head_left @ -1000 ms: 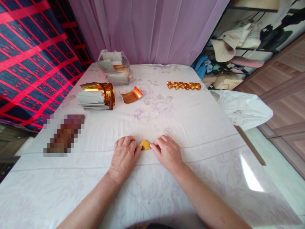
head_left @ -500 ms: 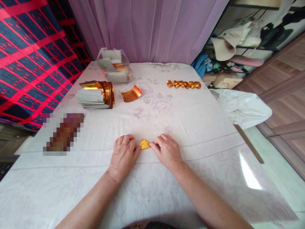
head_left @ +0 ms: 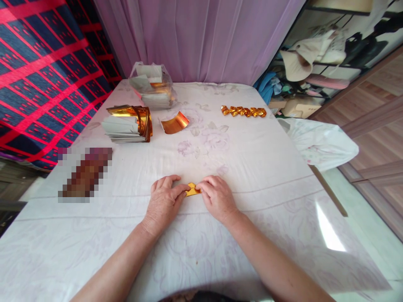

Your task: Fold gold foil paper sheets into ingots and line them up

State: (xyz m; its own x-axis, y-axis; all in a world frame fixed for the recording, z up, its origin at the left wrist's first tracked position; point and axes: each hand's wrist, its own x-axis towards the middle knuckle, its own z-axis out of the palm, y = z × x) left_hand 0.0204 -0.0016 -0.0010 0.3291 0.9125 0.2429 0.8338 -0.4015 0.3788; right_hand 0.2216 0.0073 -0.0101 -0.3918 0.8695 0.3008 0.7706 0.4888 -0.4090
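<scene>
A small folded piece of gold foil paper (head_left: 192, 191) lies on the tablecloth between my hands. My left hand (head_left: 166, 201) pinches its left end, thumb and index finger pressed on it. On the opposite end, my right hand (head_left: 218, 197) grips with the thumb and bent fingers. The fingertips cover both ends of the piece. Farther off lies a single curved gold foil sheet (head_left: 175, 123). Left of that sheet is a stack of foil paper sheets (head_left: 126, 128), gold on one side and pale grey on the other.
A row of folded gold pieces (head_left: 244, 111) sits at the back right. A clear plastic bag of paper (head_left: 153, 86) stands at the back left. A blurred-out dark item (head_left: 86, 174) lies at the left. Beyond the right edge is a white bag (head_left: 321, 142).
The foil's triangular shape is now a lower, wider strip with a small bump on top. Both thumbs and index fingers have moved in over its upper edge.
</scene>
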